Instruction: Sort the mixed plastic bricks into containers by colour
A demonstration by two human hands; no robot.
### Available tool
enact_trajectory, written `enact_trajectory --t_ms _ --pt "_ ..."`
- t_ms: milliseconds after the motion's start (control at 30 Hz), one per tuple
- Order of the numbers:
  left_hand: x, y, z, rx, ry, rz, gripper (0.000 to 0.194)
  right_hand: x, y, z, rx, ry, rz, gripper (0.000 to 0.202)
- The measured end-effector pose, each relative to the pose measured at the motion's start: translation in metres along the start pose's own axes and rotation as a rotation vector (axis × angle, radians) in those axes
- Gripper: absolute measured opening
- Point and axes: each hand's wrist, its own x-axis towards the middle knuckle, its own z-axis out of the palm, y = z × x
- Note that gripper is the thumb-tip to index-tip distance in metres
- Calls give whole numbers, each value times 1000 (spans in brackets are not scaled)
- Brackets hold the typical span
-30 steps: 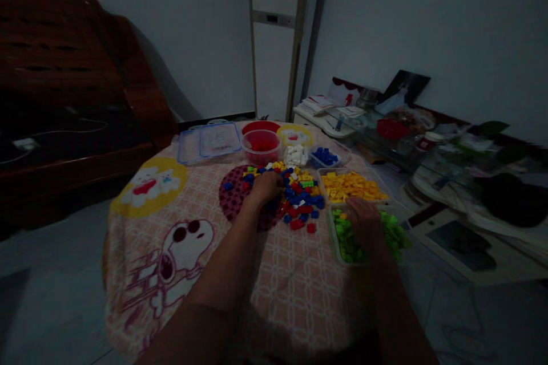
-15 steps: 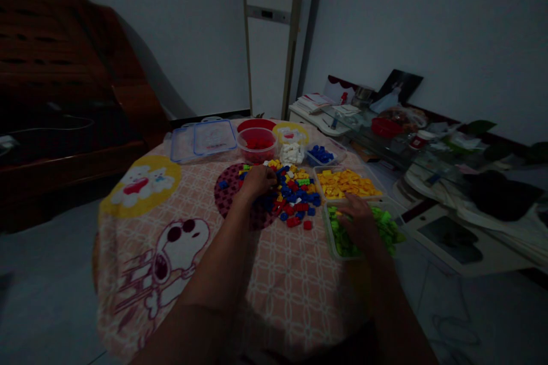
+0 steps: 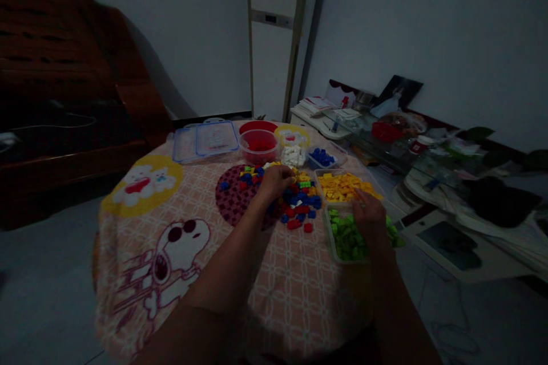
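Observation:
My left hand (image 3: 276, 181) reaches over a loose pile of mixed toy bricks (image 3: 302, 199), its fingers drawn together at the pile's upper part. Whatever is between those fingertips is hidden. My right hand (image 3: 370, 214) is above the border of two clear tubs, fingers curled, fingertips by the yellow bricks (image 3: 342, 186). I cannot make out what it holds. Beneath its palm lie green bricks (image 3: 349, 239) in the nearer tub. Behind the pile are white bricks (image 3: 293, 156), a tub with blue bricks (image 3: 321, 157) and a round tub (image 3: 259, 154) with red bricks.
A patterned cloth (image 3: 295, 279) covers the round table. Clear lids with blue rims (image 3: 205, 140) lie at the back left, beside a red round lid or dish (image 3: 257, 125). A cluttered glass stand (image 3: 372, 134) is to the right, a wooden bench (image 3: 72, 68) to the left.
My left hand has moved right across the brick pile. My right hand has shifted right and slightly up, from over the green bricks to the yellow tub's near edge, its fingers more curled.

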Motion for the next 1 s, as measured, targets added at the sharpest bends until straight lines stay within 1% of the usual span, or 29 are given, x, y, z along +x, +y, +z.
enact_trajectory --t_ms 100,167,267,333,433,533,767,833,900,1000 --pt "-3 13 21 -142 9 19 18 -12 1 3 -36 -109 -9 36" --pt "-7 21 34 -234 -7 30 19 -18 0 4 -46 -152 -22 37" --pt "-12 31 49 -327 -48 38 19 -20 -2 3 -78 -156 -47 36" --pt "-14 33 53 -347 -60 40 18 -19 -2 0 -97 -138 -58 33" --pt "-13 30 53 -335 -43 37 19 -17 -3 -6 -130 -125 -47 25" --pt "-11 26 50 -291 -23 21 21 -17 -9 -10 -192 -184 -32 19" --pt "-11 26 49 -266 -43 27 21 -11 -28 -14 -308 -301 10 21" --pt "-11 27 49 -269 -42 23 22 -9 -30 -16 -358 -359 -25 23" --pt "-11 27 49 -268 -43 20 22 -8 -30 -17 -386 -418 -90 25" --pt "-11 27 48 -274 -56 9 21 -8 -28 -15 -365 -528 -143 23"
